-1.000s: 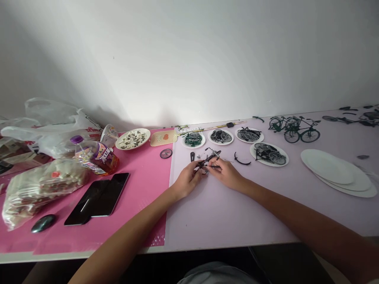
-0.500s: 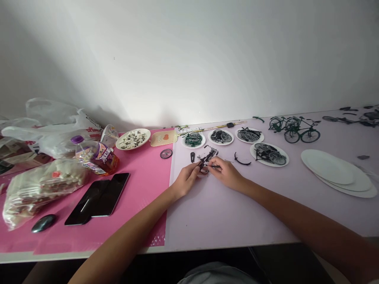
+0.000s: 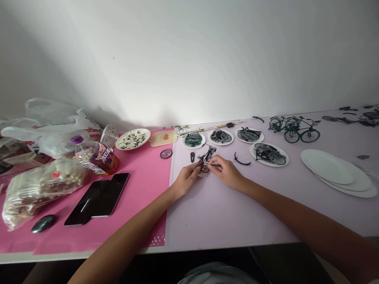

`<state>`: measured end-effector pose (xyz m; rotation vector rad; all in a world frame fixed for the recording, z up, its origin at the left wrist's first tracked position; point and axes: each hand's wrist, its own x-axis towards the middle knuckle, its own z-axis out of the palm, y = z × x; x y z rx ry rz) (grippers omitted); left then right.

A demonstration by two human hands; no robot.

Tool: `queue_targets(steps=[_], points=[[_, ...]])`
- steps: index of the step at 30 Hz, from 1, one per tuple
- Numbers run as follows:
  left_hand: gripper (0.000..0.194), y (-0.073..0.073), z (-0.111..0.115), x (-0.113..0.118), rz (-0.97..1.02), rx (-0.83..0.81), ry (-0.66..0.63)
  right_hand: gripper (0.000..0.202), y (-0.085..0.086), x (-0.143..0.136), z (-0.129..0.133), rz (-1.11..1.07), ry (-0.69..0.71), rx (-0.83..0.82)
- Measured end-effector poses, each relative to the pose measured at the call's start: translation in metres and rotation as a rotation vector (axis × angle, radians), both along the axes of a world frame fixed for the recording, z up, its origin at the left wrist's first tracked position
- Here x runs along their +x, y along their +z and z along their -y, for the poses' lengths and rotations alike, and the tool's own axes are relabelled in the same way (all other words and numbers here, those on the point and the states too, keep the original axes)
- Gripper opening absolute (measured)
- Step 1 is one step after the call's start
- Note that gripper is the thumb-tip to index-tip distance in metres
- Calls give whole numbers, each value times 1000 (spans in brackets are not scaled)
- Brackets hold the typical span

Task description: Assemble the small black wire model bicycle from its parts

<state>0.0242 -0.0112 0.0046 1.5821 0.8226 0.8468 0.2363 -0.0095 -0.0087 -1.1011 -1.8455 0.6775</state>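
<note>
Clasping dark model bicycle (image 3: 209, 152) at centre of frame between thumb and fingers of left hand (image 3: 188, 176); pinching thin dark rod (image 3: 216, 165) in fingertips of right hand (image 3: 224, 169), close against bicycle. Too small to tell whether actually touching. Could go wrong by slipping: very little surface to grip on so slim a rod, so likely to skid off or drop onto lilac sheet (image 3: 237, 221). Might also bend or snap, given such spindly framework, if squeezed or pushed too hard from the right. Could twist out of line too, from being clasped at only one end. Risk of sweeping away curved black strip (image 3: 243, 162), just right of right hand, or nudging flat dark part (image 3: 192, 157), just above left hand, through a careless knuckle. Probably hard plastic throughout bicycle, dark, with shinier grey near top. See spoked wheel (image 3: 166, 153) left of centre, round, finely rayed, on glossy pink sheet (image 3: 145, 187). Find tangled wheels and bars (image 3: 276, 157) on smooth white plate (image 3: 252, 152) right of centre; dark green bicycles (image 3: 303, 132), equally spindly, at upper right. Note crinkled, translucent plastic bag (image 3: 53, 132) at far left.
</note>
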Motion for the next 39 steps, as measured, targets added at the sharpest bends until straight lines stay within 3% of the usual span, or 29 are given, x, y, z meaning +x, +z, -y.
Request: queue_targets(steps=[9, 20, 32, 39], points=[[59, 2, 1, 1, -2, -14, 12, 13, 3, 0, 1, 8, -11, 15], [56, -1, 0, 0, -54, 86, 81, 15, -1, 0, 0, -9, -48, 131], [49, -5, -3, 0, 2, 115, 139, 13, 2, -1, 3, 214, -33, 276], [53, -8, -6, 2, 22, 93, 183, 11, 10, -5, 7, 339, -160, 331]])
